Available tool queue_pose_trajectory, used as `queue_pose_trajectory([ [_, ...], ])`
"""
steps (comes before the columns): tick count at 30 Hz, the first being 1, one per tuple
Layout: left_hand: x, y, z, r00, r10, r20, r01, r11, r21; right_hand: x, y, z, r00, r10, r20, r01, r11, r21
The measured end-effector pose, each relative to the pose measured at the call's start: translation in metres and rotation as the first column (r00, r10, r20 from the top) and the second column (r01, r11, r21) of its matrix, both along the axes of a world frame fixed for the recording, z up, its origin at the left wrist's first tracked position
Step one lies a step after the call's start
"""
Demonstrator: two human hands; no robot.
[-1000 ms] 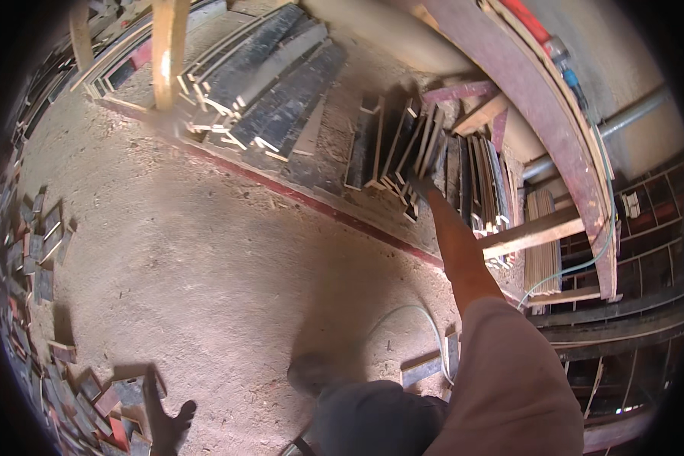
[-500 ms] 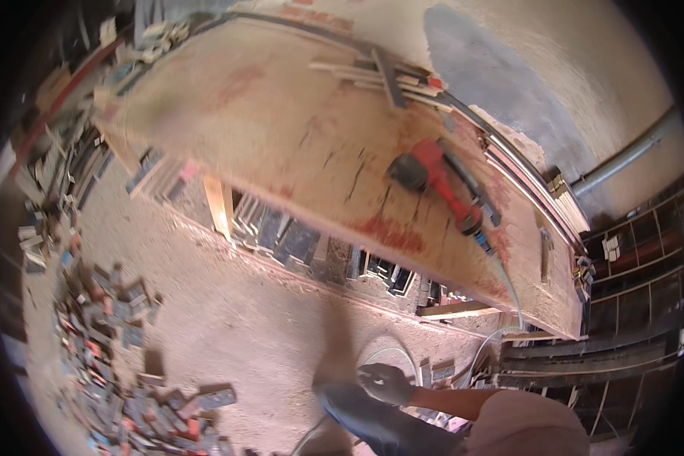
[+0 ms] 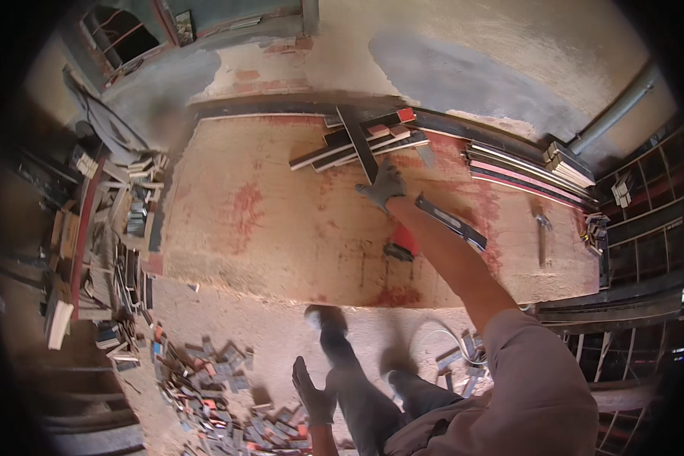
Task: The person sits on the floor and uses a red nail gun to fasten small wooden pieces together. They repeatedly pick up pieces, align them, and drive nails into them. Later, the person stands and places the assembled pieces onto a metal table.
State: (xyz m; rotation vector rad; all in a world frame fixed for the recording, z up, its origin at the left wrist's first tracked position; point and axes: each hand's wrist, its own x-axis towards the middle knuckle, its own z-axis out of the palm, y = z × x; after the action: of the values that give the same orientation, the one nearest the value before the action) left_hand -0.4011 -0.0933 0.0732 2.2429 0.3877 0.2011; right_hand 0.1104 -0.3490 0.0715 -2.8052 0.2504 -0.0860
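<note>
My right hand (image 3: 385, 187), in a grey glove, reaches across the wooden worktable (image 3: 220, 251). Its thumb and fingers are spread around the near end of a dark, flat wooden strip (image 3: 355, 140); I see no firm grip. That strip lies crosswise over a small stack of dark and pale wooden strips (image 3: 323, 158). Under my right forearm is a red and black nail gun (image 3: 403, 242), partly hidden, its long dark magazine (image 3: 452, 223) showing beyond the arm. My left hand (image 3: 312, 391), also gloved, hangs in front of the table with nothing in it, fingers stretched and thumb apart.
A hammer (image 3: 542, 235) lies on the table's right part. Long strips (image 3: 517, 175) and a bundle of short pieces (image 3: 570, 163) lie at the back right. Wood offcuts (image 3: 205, 380) litter the floor at left, and an air hose (image 3: 437, 334) coils near my feet.
My right hand has come up from low beside my leg to the crossed strip at the table's back. My left hand has come into view. The view has swung, so the table now sits level.
</note>
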Motion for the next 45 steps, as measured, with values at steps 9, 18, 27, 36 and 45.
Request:
queue_pose_trajectory([
  [9,0.378,0.118,0.01,0.964,-0.247,0.098,0.226,0.956,0.189,0.065,0.06,-0.042,0.903,-0.247,-0.352,0.417,0.699,0.581],
  [18,0.722,-0.019,-0.001,0.773,-0.63,0.07,0.56,0.731,0.39,0.09,0.062,-0.067,0.759,-0.569,-0.316,0.379,-0.007,0.925],
  [27,0.788,-0.105,-0.036,0.698,-0.552,-0.457,0.672,0.724,0.153,0.157,0.04,-0.075,0.753,-0.359,-0.552,0.346,-0.498,0.795],
  [36,0.787,-0.106,-0.05,0.844,-0.536,0.013,0.447,0.716,0.537,0.16,0.027,-0.071,0.752,-0.278,-0.598,0.48,-0.392,0.785],
  [45,0.905,-0.096,-0.059,0.849,-0.523,-0.083,0.435,0.6,0.671,0.167,0.039,-0.079,0.786,-0.274,-0.554,0.437,-0.388,0.811],
])
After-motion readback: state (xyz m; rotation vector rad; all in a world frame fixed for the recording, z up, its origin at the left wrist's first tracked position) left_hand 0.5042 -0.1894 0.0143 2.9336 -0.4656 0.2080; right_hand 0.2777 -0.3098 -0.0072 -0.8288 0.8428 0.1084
